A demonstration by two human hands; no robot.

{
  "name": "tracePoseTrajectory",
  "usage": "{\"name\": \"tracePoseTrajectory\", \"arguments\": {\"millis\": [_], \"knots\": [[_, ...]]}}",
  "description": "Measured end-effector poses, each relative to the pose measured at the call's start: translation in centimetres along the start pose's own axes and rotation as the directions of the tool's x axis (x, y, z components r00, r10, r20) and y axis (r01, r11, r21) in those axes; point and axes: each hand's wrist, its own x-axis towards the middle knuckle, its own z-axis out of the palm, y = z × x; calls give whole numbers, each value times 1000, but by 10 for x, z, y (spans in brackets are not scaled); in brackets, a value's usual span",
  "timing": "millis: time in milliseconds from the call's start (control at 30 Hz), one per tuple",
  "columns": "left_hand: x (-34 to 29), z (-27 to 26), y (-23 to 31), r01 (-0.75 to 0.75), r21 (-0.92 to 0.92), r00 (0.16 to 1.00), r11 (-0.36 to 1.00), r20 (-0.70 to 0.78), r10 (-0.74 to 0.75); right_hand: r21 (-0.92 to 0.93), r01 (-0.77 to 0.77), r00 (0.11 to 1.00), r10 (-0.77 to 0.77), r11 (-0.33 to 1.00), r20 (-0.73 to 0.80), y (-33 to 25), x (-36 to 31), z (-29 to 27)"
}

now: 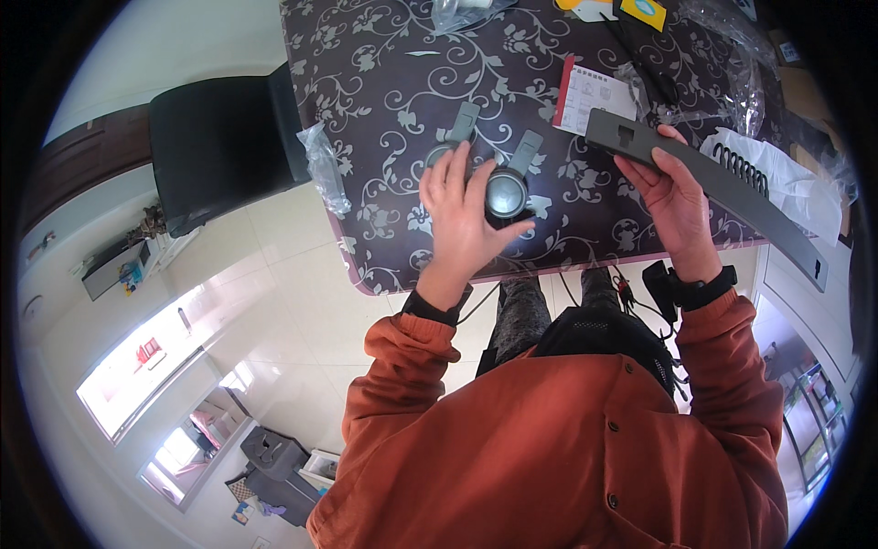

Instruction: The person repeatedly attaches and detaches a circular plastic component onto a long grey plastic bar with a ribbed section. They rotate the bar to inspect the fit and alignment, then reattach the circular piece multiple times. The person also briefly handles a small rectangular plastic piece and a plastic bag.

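Observation:
My right hand point(679, 197) grips a long, dark grey plastic bar point(732, 195), thumb on its face and fingers underneath. A T-shaped cut-out shows near the bar's far left end, and a row of black coil-like loops point(743, 172) runs along its upper edge. On the table, my left hand point(462, 215) reaches over two grey parts, each with a round cup-like end and a flat tab. Its fingers are spread over the left part point(465, 121), partly hiding it; whether they touch it I cannot tell. The right part point(506, 194) lies beside my fingers, its shiny round face up.
A patterned dark tablecloth point(393, 183) covers the table. A printed leaflet point(594, 96) with a red edge lies beyond the bar. Clear plastic wrapping point(325, 169) sits at the left edge, with white wrapping point(805, 197) at the right. A black chair point(219, 142) stands left of the table.

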Motion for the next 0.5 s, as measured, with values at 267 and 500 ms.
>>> {"name": "tracePoseTrajectory", "arguments": {"millis": [267,500], "knots": [[10,-2,-42,194,-12,978,981,-71,-194,-4,-9,1000,9,1000,14,3,-2,3],[26,-28,-28,377,-320,912,869,-32,-408,6,-12,1000,12,1000,28,2,-2,6]]}}
